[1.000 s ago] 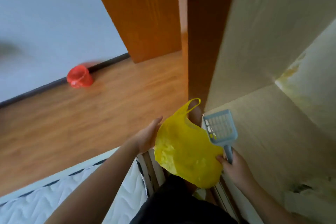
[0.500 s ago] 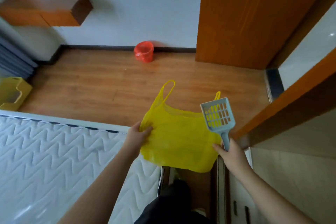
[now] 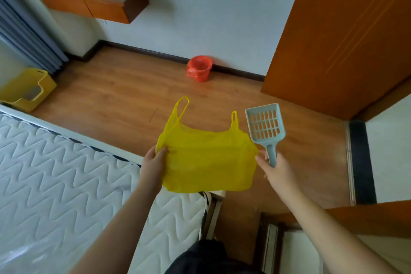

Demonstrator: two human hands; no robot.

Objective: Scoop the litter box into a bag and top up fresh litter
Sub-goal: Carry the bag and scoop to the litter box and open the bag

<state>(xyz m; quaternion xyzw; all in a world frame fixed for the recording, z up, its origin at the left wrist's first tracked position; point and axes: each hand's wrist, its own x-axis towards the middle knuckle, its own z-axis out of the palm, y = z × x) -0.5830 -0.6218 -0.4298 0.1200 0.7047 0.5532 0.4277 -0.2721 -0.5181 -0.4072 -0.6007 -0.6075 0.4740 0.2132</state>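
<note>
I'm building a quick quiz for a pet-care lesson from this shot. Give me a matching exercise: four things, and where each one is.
Things:
1. yellow bag
2. scoop
3. litter box
4. red bucket

Places:
A. by the far wall's baseboard
B. in the right hand alone
C. stretched between the left hand and the right hand
D. on the floor at far left, near the curtain

Pairs: 1-C, 2-B, 3-D, 4-A
</note>
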